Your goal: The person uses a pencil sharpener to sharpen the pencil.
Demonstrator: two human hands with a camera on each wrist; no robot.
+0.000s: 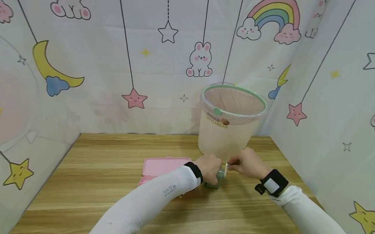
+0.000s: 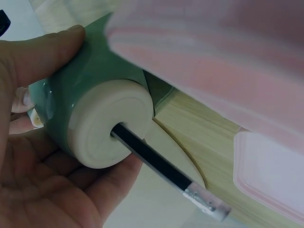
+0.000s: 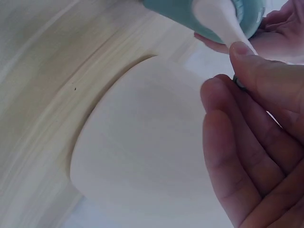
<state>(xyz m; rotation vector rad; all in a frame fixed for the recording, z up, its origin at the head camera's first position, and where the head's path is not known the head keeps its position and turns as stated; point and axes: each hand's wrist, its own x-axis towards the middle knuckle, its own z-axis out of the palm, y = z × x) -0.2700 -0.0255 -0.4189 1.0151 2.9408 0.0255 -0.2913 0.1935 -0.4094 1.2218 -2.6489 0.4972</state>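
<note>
1. A wooden table fills the lower frame, walled by cartoon-print cloth.
2. My left hand grips a green sharpener holding a black pencil, lower centre.
3. My right hand pinches its white crank.
4. A lined bin crowds behind; a pink case lies left.

Looked like glossy green plastic on the pencil sharpener, with a smooth, matt cream plastic face around the hole. Showed a black, lacquered-looking pencil ending in a dull metal ferrule. Appeared as smooth, faintly satin pink plastic on the pencil case. Read as translucent, milky plastic on the bin, lined with thin film. Seemed wood-grain laminate, matt, on the table. Hung as soft printed cloth on the backdrop.
</note>
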